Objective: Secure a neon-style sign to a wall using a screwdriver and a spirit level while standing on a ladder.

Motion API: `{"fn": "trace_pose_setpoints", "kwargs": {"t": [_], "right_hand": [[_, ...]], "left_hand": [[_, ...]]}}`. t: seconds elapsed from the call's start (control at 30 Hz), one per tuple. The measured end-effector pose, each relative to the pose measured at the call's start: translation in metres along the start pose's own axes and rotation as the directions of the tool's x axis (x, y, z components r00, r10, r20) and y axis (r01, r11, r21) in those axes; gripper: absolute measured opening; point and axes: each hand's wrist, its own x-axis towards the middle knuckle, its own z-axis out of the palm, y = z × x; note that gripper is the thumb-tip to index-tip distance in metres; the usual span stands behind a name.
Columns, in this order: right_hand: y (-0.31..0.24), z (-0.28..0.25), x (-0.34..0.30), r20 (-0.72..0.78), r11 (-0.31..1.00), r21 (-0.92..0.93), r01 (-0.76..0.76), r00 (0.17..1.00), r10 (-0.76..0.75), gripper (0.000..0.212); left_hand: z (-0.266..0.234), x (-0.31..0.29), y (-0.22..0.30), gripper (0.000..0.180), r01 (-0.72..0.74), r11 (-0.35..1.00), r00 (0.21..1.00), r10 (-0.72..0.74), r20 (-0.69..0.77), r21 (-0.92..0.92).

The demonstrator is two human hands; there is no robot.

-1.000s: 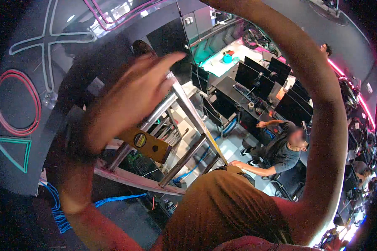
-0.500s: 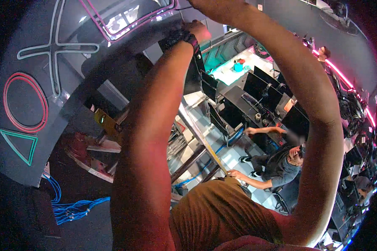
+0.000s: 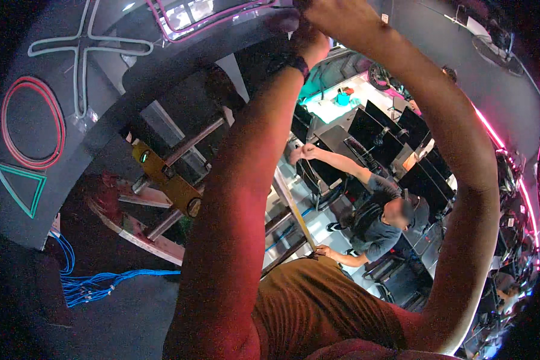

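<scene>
Both my arms reach up to the top of the view. My left hand (image 3: pixel 313 43), with a dark watch (image 3: pixel 297 63) on its wrist, looks curled; what it may hold is lost in shadow. Right beside it, my right hand (image 3: pixel 336 13) is cut off by the upper edge, its fingers hidden. A dark overhead surface edged by a pink light tube (image 3: pixel 222 23) lies nearest to them. Below me a ladder rail (image 3: pixel 297 210) slants down by my brown shirt (image 3: pixel 300 294). A co-worker's hand (image 3: pixel 325 251) touches the rail near its lower end.
The co-worker (image 3: pixel 375 225) stands below on the right, other arm stretched out beside a chair. Black monitors (image 3: pixel 369 129) stand on desks behind. At left are a yellow ladder plate with rungs (image 3: pixel 165 174), blue cables (image 3: pixel 96 285) and wall light shapes (image 3: pixel 33 123). A wall fan (image 3: pixel 495 54) hangs far right.
My left hand has moved right, closer to my right hand. The view has shifted, showing more of the yellow ladder plate. The co-worker has turned and swung one arm up and left.
</scene>
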Motion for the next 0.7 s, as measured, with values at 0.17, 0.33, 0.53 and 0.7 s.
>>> {"fn": "trace_pose_setpoints", "kwargs": {"t": [0.17, 0.33, 0.53, 0.7], "right_hand": [[0.002, 0.042, -0.023, 0.074, 0.996, -0.038, -0.086, 0.993, 0.088, 0.015], [0.075, 0.073, -0.022, 0.266, 0.559, 0.785, -0.267, 0.960, 0.084, 0.035], [0.027, 0.103, -0.015, -0.127, 0.939, 0.315, -0.141, 0.974, 0.189, 0.025], [0.023, 0.072, -0.040, 0.114, 0.955, 0.210, -0.208, 0.976, 0.188, 0.022]], "left_hand": [[0.042, 0.021, 0.003, 0.054, -0.054, 0.998, 0.997, 0.055, 0.062, -0.032], [0.044, 0.017, -0.003, 0.075, 0.180, 0.968, 0.984, -0.177, -0.035, 0.172], [0.046, 0.032, -0.009, 0.045, -0.235, 0.938, 0.937, 0.150, 0.315, 0.253], [0.037, 0.013, 0.015, 0.069, -0.127, 0.934, 0.922, -0.014, 0.388, 0.335]]}}
